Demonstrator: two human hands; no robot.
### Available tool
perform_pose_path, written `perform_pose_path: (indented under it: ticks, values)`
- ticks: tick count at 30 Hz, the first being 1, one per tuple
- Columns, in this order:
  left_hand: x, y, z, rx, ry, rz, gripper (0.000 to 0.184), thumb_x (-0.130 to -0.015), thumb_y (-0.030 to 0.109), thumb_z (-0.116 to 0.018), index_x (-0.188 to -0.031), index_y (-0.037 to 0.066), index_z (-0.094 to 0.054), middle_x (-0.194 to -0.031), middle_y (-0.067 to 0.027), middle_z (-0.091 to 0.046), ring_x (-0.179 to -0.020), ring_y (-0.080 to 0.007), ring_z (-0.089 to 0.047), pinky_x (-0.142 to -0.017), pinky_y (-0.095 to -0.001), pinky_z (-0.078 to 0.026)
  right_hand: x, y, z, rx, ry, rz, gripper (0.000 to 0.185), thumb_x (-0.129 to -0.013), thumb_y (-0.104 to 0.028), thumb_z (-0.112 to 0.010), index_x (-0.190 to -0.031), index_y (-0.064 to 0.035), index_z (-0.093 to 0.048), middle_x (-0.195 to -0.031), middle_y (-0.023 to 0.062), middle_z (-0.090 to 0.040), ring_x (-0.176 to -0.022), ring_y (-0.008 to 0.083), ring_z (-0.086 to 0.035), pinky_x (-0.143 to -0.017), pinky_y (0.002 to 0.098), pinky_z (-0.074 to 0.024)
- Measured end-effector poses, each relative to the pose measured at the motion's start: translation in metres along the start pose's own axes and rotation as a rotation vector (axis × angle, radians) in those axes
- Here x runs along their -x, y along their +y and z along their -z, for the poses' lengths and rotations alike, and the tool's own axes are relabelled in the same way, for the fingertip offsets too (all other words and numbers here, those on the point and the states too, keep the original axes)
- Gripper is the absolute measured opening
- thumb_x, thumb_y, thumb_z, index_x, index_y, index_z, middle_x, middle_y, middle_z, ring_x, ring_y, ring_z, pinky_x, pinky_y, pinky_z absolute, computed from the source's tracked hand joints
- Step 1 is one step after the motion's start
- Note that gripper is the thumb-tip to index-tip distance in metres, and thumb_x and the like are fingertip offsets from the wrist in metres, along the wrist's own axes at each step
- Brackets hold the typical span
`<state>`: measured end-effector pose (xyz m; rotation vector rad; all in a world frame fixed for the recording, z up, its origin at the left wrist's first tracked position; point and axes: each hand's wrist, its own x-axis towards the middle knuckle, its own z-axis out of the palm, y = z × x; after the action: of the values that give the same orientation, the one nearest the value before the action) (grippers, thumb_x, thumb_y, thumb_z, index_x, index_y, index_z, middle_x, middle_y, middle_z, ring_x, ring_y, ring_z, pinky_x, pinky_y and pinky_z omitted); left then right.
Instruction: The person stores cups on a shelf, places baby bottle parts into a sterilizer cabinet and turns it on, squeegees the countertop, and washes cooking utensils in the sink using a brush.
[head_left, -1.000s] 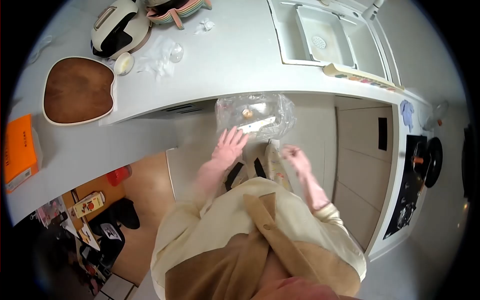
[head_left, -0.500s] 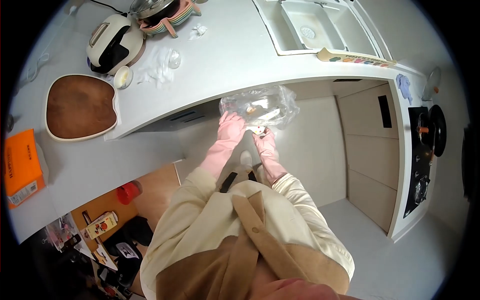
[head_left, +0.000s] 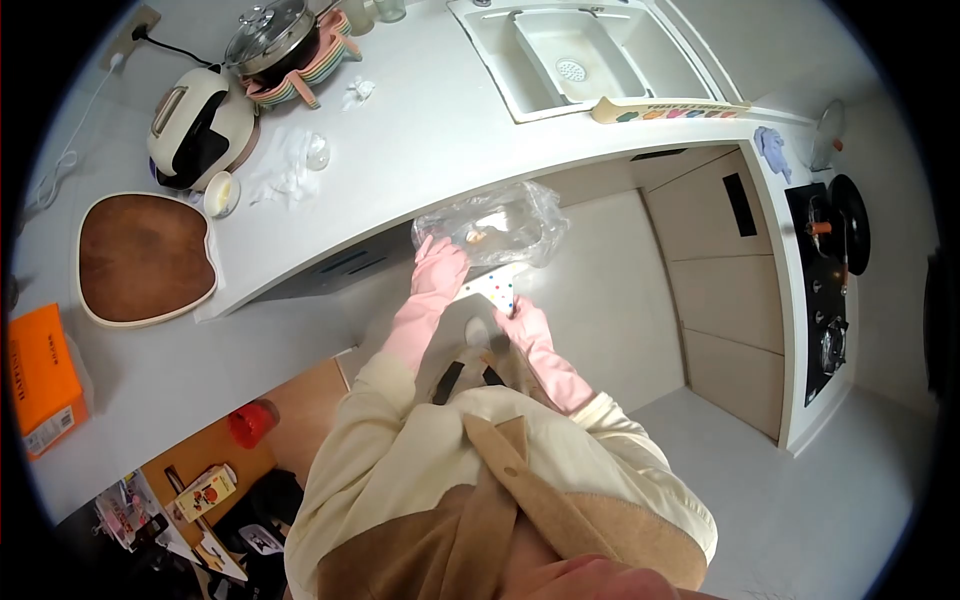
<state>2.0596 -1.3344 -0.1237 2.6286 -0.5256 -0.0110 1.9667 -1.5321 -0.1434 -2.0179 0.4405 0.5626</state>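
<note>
I see my right hand (head_left: 525,325) in a long pink glove, just on the near side of the clear plastic bag (head_left: 510,225). Its fingers are closed on the lower right corner of a white piece with coloured dots (head_left: 500,292). One second ago this hand was apart from the piece and blurred by motion; now it holds it, and more of the dotted face shows than half a second ago. I judge that the piece is now steadied from the right side.

My left hand (head_left: 438,268), gloved the same, is at the left edge of the bag, its fingers bent over the plastic. I cannot tell if it really grips the bag, or also the left end of the dotted piece. That piece lies outside the bag, along its near edge and between my two hands. Inside the bag I see a small brownish thing (head_left: 476,237), too small to name.

The bag is by the front edge of the white counter (head_left: 420,130). Beyond the bag, to the right, is the sink (head_left: 497,60). Far to the right of it is the black hob (head_left: 815,270). To the left of it lies the brown board (head_left: 145,260), and farther left the orange box (head_left: 42,365).
</note>
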Motion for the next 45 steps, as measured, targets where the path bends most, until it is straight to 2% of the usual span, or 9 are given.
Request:
perform_pose_path:
  ticks: [5, 12, 14, 18, 22, 29, 32, 40, 45]
  values:
    - [0.006, -0.007, -0.007, -0.063, -0.144, -0.028, 0.027, -0.08, 0.023, -0.065, -0.104, 0.011, -0.065, -0.116, -0.0057, -0.062, -0.125, -0.0244, -0.048, -0.113, -0.0452, -0.027, 0.06, -0.025, 0.065, 0.293, -0.208, -0.184, 0.037, -0.079, -0.035, -0.069, -0.098, -0.0045, -0.064, -0.073, 0.0048, -0.065, -0.063, 0.0132, -0.06, -0.061, 0.0304, -0.0488]
    - [0.058, 0.014, 0.038, -0.036, -0.132, -0.012, 0.059, -0.082, 0.031, -0.066, -0.135, 0.012, -0.048, -0.144, -0.0097, -0.044, -0.137, -0.0276, -0.034, -0.115, -0.0431, -0.024, 0.102, 0.03, 0.177, -0.407, -0.088, -0.06, 0.016, -0.085, -0.015, -0.068, -0.097, -0.0069, -0.061, -0.075, -0.0027, -0.059, -0.059, 0.007, -0.05, -0.052, 0.0211, -0.041]
    - [0.068, 0.017, 0.056, 0.062, -0.029, 0.094, 0.057, -0.082, 0.032, -0.066, -0.133, 0.011, -0.051, -0.142, -0.0094, -0.047, -0.136, -0.0273, -0.037, -0.115, -0.0427, -0.026, 0.074, 0.028, 0.214, -0.724, -0.128, 0.078, 0.008, -0.089, -0.012, -0.06, -0.095, -0.0061, -0.061, -0.075, -0.0029, -0.057, -0.058, 0.0046, -0.048, -0.05, 0.018, -0.0371]
    - [0.063, -0.006, 0.086, 0.129, 0.283, 0.273, 0.045, -0.08, 0.029, -0.07, -0.121, 0.012, -0.061, -0.127, -0.0085, -0.058, -0.123, -0.0266, -0.049, -0.108, -0.0421, -0.034, 0.005, -0.082, 0.261, -0.516, -0.268, 0.276, 0.011, -0.094, -0.01, -0.051, -0.091, -0.0042, -0.059, -0.075, -0.0015, -0.057, -0.064, 0.0077, -0.053, -0.055, 0.0192, -0.0408]
    - [-0.007, -0.054, 0.132, -0.009, 0.614, 0.371, 0.036, -0.078, 0.026, -0.073, -0.111, 0.012, -0.067, -0.108, -0.0081, -0.067, -0.104, -0.0268, -0.06, -0.095, -0.0408, -0.044, -0.051, -0.226, 0.243, 0.565, -0.001, 0.681, 0.024, -0.094, -0.027, -0.058, -0.105, -0.0054, -0.059, -0.077, 0.0001, -0.057, -0.07, 0.0112, -0.055, -0.066, 0.0273, -0.0454]
    - [-0.197, -0.114, 0.197, -0.299, 0.348, 0.665, 0.038, -0.078, 0.036, -0.073, -0.104, 0.009, -0.065, -0.103, -0.0113, -0.065, -0.103, -0.0267, -0.058, -0.094, -0.0396, -0.042, -0.264, -0.344, 0.184, 0.374, -0.407, 0.425, 0.044, -0.091, -0.044, -0.059, -0.115, -0.0071, -0.061, -0.089, 0.0062, -0.066, -0.082, 0.0123, -0.059, -0.071, 0.0292, -0.0463]
    - [-0.252, -0.146, 0.177, -0.454, 0.327, 0.643, 0.033, -0.081, 0.034, -0.068, -0.104, 0.01, -0.065, -0.097, -0.0123, -0.066, -0.102, -0.0238, -0.058, -0.091, -0.0407, -0.043, -0.341, -0.377, 0.149, 0.529, -0.388, 0.716, 0.045, -0.09, -0.046, -0.057, -0.111, -0.007, -0.065, -0.094, 0.0083, -0.068, -0.087, 0.0157, -0.06, -0.077, 0.0323, -0.0475]
    - [-0.261, -0.19, 0.137, -0.579, 0.338, 0.523, 0.01, -0.076, 0.015, -0.061, -0.076, 0.011, -0.07, -0.077, -0.006, -0.067, -0.08, -0.0236, -0.063, -0.077, -0.0382, -0.046, -0.445, -0.42, 0.036, 0.376, -0.582, 0.671, 0.037, -0.09, -0.033, -0.062, -0.112, -0.0033, -0.066, -0.098, 0.0041, -0.069, -0.088, 0.0124, -0.06, -0.081, 0.0271, -0.0475]
    - [-0.238, -0.183, 0.131, -0.601, 0.36, 0.521, 0.015, -0.081, 0.019, -0.06, -0.071, 0.011, -0.067, -0.072, -0.0054, -0.066, -0.073, -0.025, -0.063, -0.071, -0.0383, -0.047, -0.453, -0.421, 0.112, 0.267, -0.519, 0.444, 0.047, -0.083, -0.039, -0.069, -0.114, -0.0042, -0.065, -0.102, 0.0039, -0.067, -0.094, 0.0126, -0.059, -0.084, 0.0279, -0.0473]
